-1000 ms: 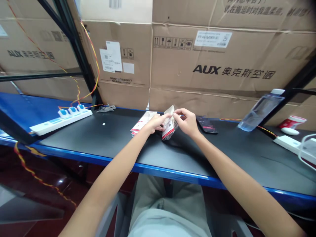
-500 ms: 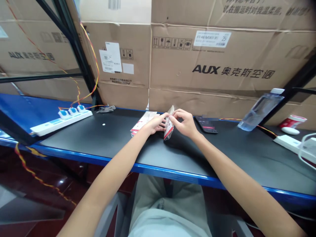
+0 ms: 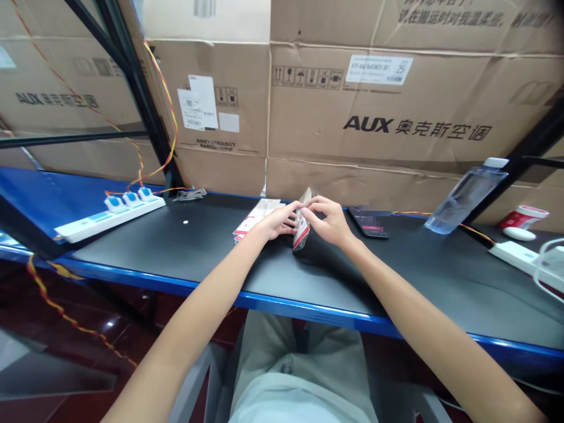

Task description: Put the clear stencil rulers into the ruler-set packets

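Between my hands stands a small clear plastic packet (image 3: pixel 301 228) with a red-and-white printed card inside, tilted and resting on the black tabletop (image 3: pixel 185 241). My left hand (image 3: pixel 277 222) holds its left side with the fingertips. My right hand (image 3: pixel 328 220) pinches its upper right edge, and the fingers hide part of it. Just left of the packet, under my left wrist's edge, lies a small stack of similar red-and-white packets (image 3: pixel 254 221).
A black phone (image 3: pixel 368 223) lies right of my hands, and a clear plastic bottle (image 3: pixel 465 197) lies further right. A white power strip (image 3: pixel 110 214) with blue switches sits at left, with orange-yellow wires nearby. Cardboard boxes stand behind the blue-edged bench.
The packet has come down and turned more upright between my hands. My fingers have closed in around it, and my hands sit closer together than a second ago.
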Motion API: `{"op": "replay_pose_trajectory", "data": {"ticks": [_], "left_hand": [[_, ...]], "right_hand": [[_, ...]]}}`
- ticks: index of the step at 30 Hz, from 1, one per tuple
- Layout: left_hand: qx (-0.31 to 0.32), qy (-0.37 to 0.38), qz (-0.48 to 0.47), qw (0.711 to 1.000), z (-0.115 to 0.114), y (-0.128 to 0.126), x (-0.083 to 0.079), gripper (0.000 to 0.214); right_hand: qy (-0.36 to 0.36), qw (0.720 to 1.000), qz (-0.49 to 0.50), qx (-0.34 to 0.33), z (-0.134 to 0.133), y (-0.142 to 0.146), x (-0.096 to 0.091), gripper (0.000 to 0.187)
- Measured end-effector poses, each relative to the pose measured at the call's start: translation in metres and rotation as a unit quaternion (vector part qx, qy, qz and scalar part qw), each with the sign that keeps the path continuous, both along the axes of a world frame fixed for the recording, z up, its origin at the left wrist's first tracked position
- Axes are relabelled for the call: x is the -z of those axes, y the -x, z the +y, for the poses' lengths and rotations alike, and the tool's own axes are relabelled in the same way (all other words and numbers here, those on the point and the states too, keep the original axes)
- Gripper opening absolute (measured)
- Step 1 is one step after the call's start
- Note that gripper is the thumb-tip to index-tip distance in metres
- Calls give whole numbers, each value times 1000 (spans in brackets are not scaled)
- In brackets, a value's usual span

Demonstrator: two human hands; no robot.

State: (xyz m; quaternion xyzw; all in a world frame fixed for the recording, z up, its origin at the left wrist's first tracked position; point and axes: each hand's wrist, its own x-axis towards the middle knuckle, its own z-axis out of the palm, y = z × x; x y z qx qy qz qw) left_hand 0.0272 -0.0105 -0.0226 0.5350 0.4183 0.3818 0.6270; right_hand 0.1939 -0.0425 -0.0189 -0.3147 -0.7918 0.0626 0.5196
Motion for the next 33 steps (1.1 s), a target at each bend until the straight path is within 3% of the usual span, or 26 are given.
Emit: {"op": "replay_pose_trajectory", "data": {"ticks": [11, 18, 22, 28, 33], "left_hand": [[10, 3, -22, 1000, -2, 1, -3, 31], [17, 21, -16, 1000, -7, 1, -10, 35], [12, 22, -33, 999, -7, 3, -12, 26], [-24, 7, -74, 997, 6, 7, -6, 21], [-24, 11, -102, 994, 15, 11, -2, 16]], "right_hand": [[1, 999, -40, -4, 6, -4, 2, 43], [0, 999, -52, 0, 5, -8, -2, 30], [12, 999, -51, 6, 7, -12, -3, 32], [33, 998, -60, -4, 11, -13, 1, 39], [-3, 999, -40, 28, 9, -12, 0, 26]]}}
